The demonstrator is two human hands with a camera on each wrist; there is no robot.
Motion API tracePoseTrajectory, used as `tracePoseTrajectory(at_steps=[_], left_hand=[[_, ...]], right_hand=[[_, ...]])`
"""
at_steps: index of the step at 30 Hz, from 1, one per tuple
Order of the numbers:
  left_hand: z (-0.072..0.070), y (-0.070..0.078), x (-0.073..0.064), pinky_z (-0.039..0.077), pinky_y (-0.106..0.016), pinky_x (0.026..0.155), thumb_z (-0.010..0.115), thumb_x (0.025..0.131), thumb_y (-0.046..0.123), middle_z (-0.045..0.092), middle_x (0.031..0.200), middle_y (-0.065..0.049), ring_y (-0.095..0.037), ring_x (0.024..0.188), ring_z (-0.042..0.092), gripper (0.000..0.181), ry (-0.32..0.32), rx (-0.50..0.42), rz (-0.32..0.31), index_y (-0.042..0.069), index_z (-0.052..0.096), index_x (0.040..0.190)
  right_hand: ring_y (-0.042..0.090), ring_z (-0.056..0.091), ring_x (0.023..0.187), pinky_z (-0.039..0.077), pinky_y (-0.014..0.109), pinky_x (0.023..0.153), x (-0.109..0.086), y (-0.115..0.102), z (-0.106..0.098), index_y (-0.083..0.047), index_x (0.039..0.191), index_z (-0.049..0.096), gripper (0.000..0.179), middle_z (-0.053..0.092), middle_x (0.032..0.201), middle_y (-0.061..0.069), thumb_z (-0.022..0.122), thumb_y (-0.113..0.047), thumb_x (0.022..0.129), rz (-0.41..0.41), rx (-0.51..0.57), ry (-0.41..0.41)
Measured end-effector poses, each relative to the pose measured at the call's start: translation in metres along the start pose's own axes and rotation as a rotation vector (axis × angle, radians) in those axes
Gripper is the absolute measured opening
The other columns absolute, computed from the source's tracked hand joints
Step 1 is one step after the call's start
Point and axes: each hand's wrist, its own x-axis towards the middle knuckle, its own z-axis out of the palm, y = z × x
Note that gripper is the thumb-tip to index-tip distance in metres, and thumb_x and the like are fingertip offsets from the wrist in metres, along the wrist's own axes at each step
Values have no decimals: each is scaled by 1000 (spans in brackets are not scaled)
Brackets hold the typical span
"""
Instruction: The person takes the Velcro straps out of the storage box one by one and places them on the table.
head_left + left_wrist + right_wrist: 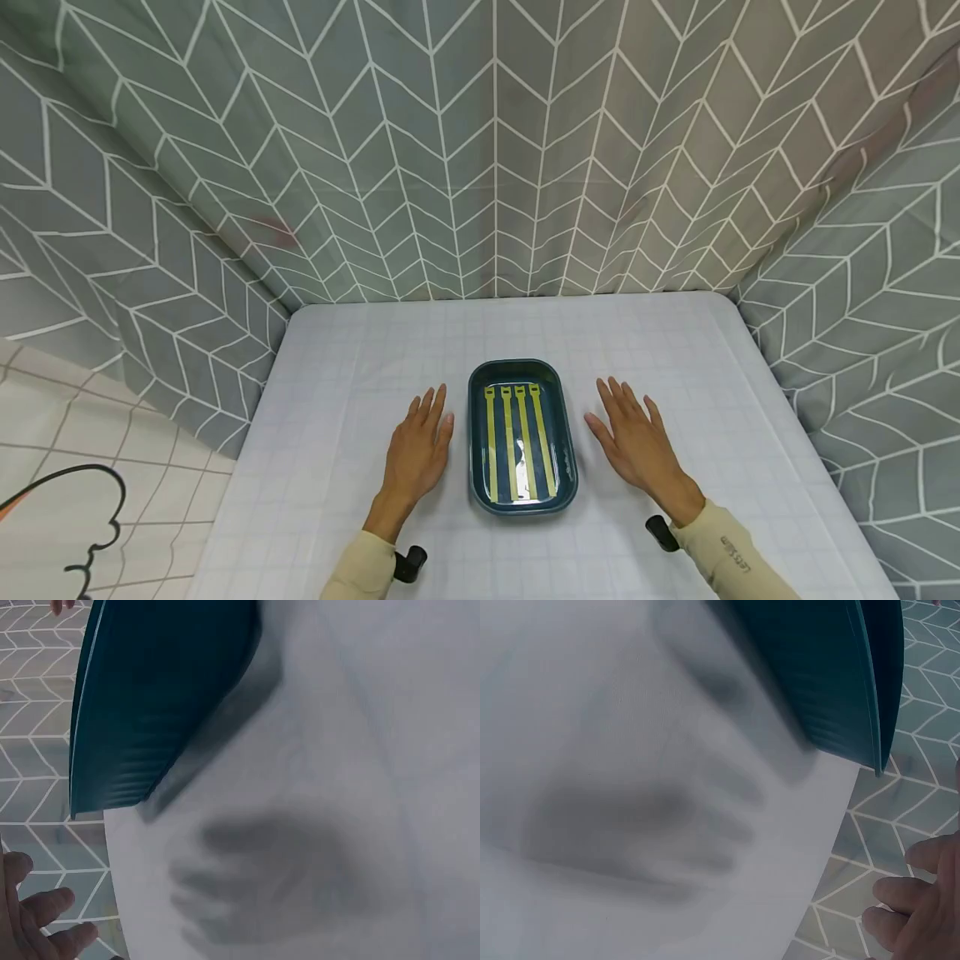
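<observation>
A dark teal rectangular tray (476, 442) stands on the table between the two hands. Inside it lie several yellow strips (527, 442), side by side and lengthwise, each with a slotted head at the far end. To the left of the tray, my left hand (417, 454) is held palm down with its fingers extended, holding nothing. My right hand (636, 442) is spread on the other side, also without anything in it. Both wrist views show the tray's outer wall (165, 697) and a hand's blurred shadow on the cloth.
A white cloth with a faint grid covers the table (360, 350). Grey curtains (465, 167) with white chevron lines hang behind it and along both sides. Tiled floor (97, 433) shows at the lower left. A small black device (409, 564) sits at the left wrist.
</observation>
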Motion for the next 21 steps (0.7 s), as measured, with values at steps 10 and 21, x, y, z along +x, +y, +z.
tracePoseTrajectory(at_steps=[10,21], left_hand=[[16,8,-11,38,-61,108,33,109,45,44,154,-14,-39,140,43,53,-69,-244,-37,24,34,157],[34,9,-21,45,-32,83,43,108,36,52,115,-3,-13,92,51,46,-226,-529,-58,22,41,152]], right_hand=[[43,29,147,15,64,117,-1,-6,5,-2,154,35,64,35,157,23,48,-41,105,-19,-12,-9],[42,31,147,25,62,115,-1,-15,15,-3,154,37,64,37,157,21,51,-41,104,-63,-2,-22]])
